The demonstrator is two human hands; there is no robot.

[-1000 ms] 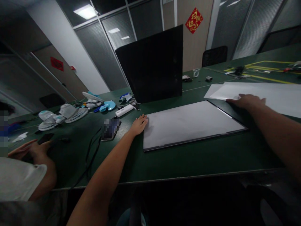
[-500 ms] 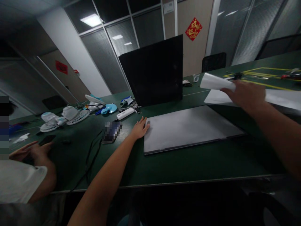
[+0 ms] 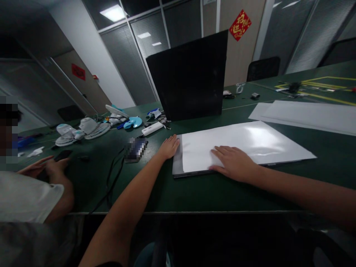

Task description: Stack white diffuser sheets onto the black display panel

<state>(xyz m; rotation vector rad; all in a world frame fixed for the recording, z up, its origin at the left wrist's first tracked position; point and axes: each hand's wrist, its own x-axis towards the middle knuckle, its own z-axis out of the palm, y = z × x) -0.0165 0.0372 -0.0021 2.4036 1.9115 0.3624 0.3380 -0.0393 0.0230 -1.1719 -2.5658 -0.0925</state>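
A flat grey panel [image 3: 177,163] lies on the green table, and a glossy white sheet [image 3: 244,138] covers most of it. Only a strip at the panel's left stays uncovered; at the right the sheet's corner sticks out past it. My left hand [image 3: 168,147] rests against the panel's left edge, fingers stretched out. Flat on the sheet's left part lies my right hand [image 3: 233,162], its fingers extended and holding nothing.
Behind the panel stands a large black screen [image 3: 191,74]. More white sheets [image 3: 314,115] lie at the right. A phone [image 3: 136,149], a white power strip-like bar [image 3: 152,128] and fan parts [image 3: 97,131] are on the left. A co-worker's hands [image 3: 47,167] hold a dark phone.
My right hand has come down and left from the loose sheets at the right. The white sheet it held curled now lies flat over the panel. My left hand stays at the panel's edge.
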